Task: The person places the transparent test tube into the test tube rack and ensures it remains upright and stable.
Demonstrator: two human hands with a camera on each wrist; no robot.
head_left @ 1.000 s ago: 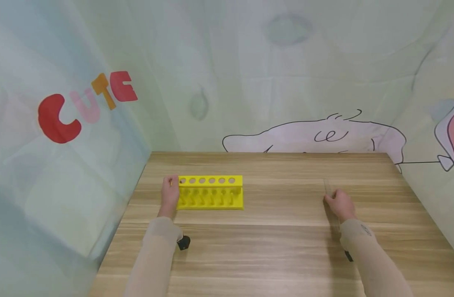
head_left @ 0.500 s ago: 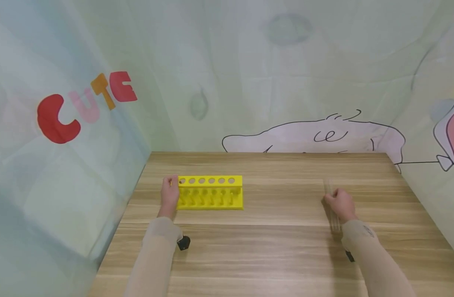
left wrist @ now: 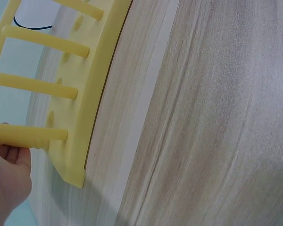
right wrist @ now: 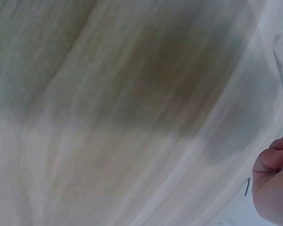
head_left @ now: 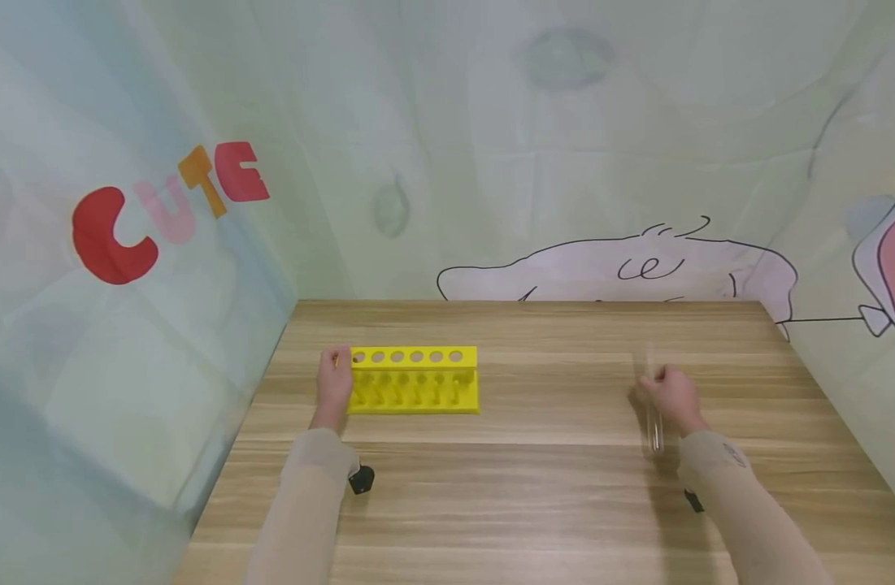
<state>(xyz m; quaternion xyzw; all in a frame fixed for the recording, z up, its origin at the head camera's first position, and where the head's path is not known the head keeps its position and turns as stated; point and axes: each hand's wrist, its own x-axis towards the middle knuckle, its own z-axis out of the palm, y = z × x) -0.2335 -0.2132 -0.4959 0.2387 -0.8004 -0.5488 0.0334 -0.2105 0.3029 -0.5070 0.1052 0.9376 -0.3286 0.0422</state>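
Note:
A yellow test tube rack (head_left: pixel 414 392) stands on the wooden table, with a row of round holes along its top and pegs on its base. My left hand (head_left: pixel 334 387) grips the rack's left end. In the left wrist view, fingers of that hand (left wrist: pixel 9 176) curl behind the end post. Over the table's right part, my right hand (head_left: pixel 671 396) pinches a clear test tube (head_left: pixel 656 436) between thumb and fingers. The tube's rounded end points towards me, and its far end is faint and blurred. At the right wrist view's edge, only part of that hand (right wrist: pixel 273 181) shows.
The wooden table (head_left: pixel 535 487) meets a printed cloth backdrop (head_left: pixel 476 162) at the back and on both sides. A wide gap of tabletop separates the rack from the right hand.
The tube's near end, hidden by the right hand and sleeve a second ago, has come into view below the hand. The right hand has shifted only slightly. The left hand and rack stay put.

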